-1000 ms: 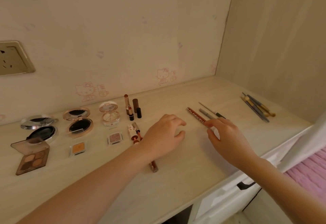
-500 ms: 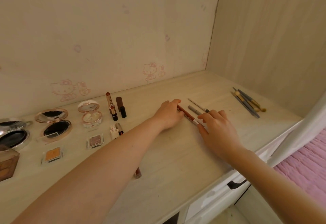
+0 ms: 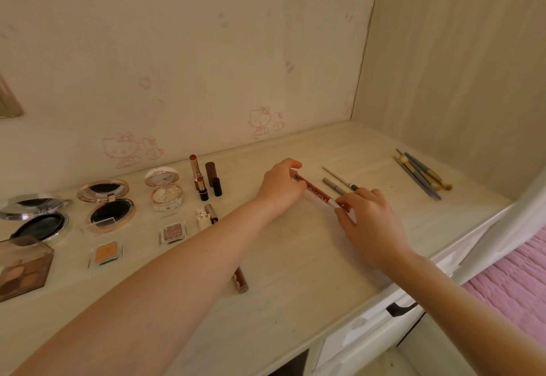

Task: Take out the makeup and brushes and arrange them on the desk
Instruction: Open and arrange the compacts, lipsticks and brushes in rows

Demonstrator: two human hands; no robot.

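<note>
Left hand (image 3: 280, 190) fingers (image 3: 293, 165) pinch the far end of the red-brown pencil (image 3: 317, 193); right hand (image 3: 370, 223) fingers (image 3: 346, 198) pinch its near end, at the tabletop (image 3: 295, 257). Just right lie two grey pencils (image 3: 334, 185). To the left are three open round compacts (image 3: 111, 213): two hold dark pans, one pale powder.

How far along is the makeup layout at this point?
Done: compacts, lipsticks and brushes lie set out on the desk. In hand: left hand and right hand hold the red pencil by its ends, beside two grey pencils. Left: setting it down, perhaps straightening the tube lying askew nearer the front.
</note>
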